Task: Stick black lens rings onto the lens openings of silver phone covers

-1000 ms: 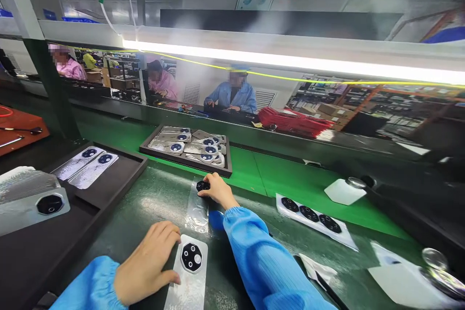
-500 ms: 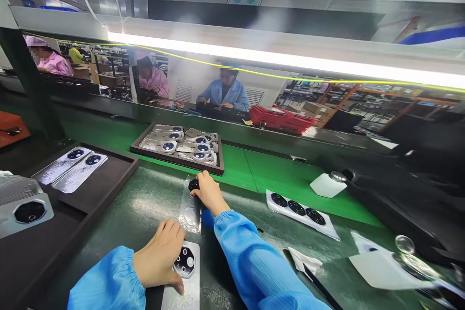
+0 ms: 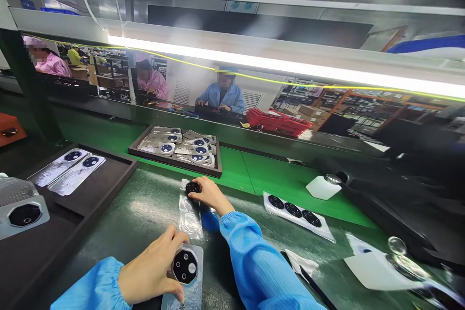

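Plainly, in the head view, saw the right hand point(image 3: 210, 194) with thumb and forefinger pinched round the edge of a black lens piece point(image 3: 192, 187), over the far end of a clear film strip point(image 3: 190, 222); could not tell whether lifted off that strip or touching it; found the silver panel point(image 3: 193, 294) on the wearer's side of those fingertips, almost straight back past the strip's near end; noted a long axis running away from the body, roughly toward the pinched piece; saw the left hand point(image 3: 154, 265) much nearer that panel, at its left side, with thumb and forefinger parted about a black camera module point(image 3: 185, 267); could not tell whether gripping the panel's edge or only resting; noted, well right of the right fingers, a white strip point(image 3: 329, 233) bearing three discs point(image 3: 293, 210); beyond the same fingertips, a dark tray point(image 3: 170, 162) of loose panels point(image 3: 194, 147).
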### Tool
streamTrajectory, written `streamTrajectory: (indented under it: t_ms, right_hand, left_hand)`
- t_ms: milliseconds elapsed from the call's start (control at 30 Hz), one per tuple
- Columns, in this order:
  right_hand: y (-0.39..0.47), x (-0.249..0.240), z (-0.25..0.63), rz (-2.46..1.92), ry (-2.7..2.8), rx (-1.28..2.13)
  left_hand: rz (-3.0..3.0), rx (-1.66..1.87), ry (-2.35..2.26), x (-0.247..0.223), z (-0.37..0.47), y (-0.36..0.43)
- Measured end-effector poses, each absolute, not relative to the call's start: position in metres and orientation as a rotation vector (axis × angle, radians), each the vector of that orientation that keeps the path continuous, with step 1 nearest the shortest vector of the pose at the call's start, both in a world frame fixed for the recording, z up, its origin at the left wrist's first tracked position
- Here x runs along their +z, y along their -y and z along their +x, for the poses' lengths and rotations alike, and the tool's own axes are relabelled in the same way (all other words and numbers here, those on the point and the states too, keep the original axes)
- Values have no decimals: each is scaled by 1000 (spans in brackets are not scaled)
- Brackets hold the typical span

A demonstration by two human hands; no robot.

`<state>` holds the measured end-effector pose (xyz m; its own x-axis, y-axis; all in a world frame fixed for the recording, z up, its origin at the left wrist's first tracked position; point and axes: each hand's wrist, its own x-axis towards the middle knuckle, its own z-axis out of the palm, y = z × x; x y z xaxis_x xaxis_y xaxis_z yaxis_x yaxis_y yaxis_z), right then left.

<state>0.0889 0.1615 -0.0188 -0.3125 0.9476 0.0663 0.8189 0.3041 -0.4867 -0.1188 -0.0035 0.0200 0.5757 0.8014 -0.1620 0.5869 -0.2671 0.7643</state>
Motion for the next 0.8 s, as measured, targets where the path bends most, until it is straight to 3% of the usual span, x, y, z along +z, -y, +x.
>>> streamTrajectory:
  t_ms: [233,467,800]
  right_hand:
    - [-153,0,103,-1449,2039,599]
    - [-75,38,148,-1364,1871,590]
    - [9,-2,191,-1330,1658,635]
  left_hand:
    - [1310,435,-856,-5,-116,5]
    - [918,661,-791,-13,-89,-3]
    - [868,597,-840,1,-32,-18]
